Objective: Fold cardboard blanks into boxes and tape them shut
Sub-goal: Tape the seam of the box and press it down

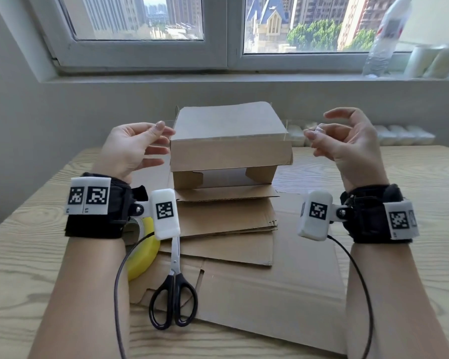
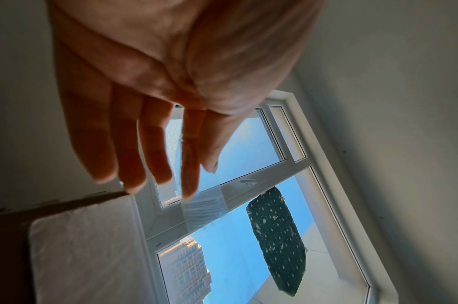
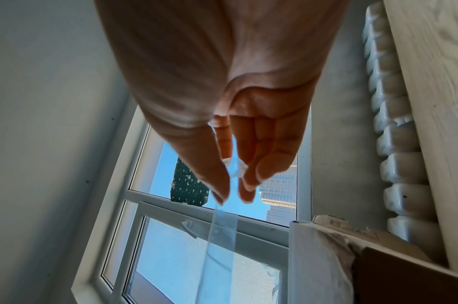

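A folded brown cardboard box [image 1: 228,130] stands on a stack of flat blanks [image 1: 233,224] at the table's middle. A strip of clear tape [image 1: 231,137] stretches across the box's top front edge. My left hand [image 1: 163,132], just left of the box, pinches one end between thumb and forefinger. To the right of the box, my right hand [image 1: 313,132] pinches the other end. The left wrist view shows the left hand [image 2: 199,181] with the tape [image 2: 207,207] running off its fingertips. In the right wrist view the tape [image 3: 220,242] hangs from the right hand [image 3: 232,195].
Black-handled scissors [image 1: 174,294] lie on the blanks near me, beside a yellow tape roll [image 1: 143,252] under my left wrist. The wooden table [image 1: 24,255] stands against a wall below a window. A plastic bottle [image 1: 381,47] stands on the sill at right.
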A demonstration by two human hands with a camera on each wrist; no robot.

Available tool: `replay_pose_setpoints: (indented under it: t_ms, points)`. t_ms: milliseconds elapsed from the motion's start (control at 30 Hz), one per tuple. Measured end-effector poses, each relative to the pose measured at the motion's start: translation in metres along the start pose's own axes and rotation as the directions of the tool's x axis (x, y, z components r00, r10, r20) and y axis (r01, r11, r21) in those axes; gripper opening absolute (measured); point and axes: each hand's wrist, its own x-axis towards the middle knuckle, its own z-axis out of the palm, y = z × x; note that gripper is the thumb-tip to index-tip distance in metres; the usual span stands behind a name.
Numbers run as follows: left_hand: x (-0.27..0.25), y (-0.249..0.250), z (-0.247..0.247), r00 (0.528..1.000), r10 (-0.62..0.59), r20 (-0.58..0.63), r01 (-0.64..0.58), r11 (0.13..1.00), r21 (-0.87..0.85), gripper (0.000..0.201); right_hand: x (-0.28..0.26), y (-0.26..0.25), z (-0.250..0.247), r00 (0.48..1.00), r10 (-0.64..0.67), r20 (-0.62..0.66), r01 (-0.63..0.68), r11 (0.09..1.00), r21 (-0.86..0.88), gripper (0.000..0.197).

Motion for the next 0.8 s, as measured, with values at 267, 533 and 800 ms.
replay_pose_setpoints:
  t_ms: [267, 533, 800]
  points:
    - [0.001, 0.001, -0.002, 0.999, -0.054, -0.007, 0.052, 0.985, -0.163, 0.019, -0.002, 0.002, 0.006, 0.998, 0.059, -0.002, -0.059, 0.990, 0.128, 0.026]
    - [0.002, 0.000, -0.005, 0.997, -0.036, -0.065, 0.035, 0.999, -0.010, 0.019, 0.003, 0.017, 0.005, 0.994, 0.108, -0.021, -0.103, 0.981, 0.162, 0.012]
    - [-0.001, 0.007, -0.007, 0.996, -0.084, 0.014, 0.084, 0.995, 0.052, 0.026, 0.000, 0.012, -0.013, 0.993, 0.109, -0.046, -0.097, 0.970, 0.222, 0.009]
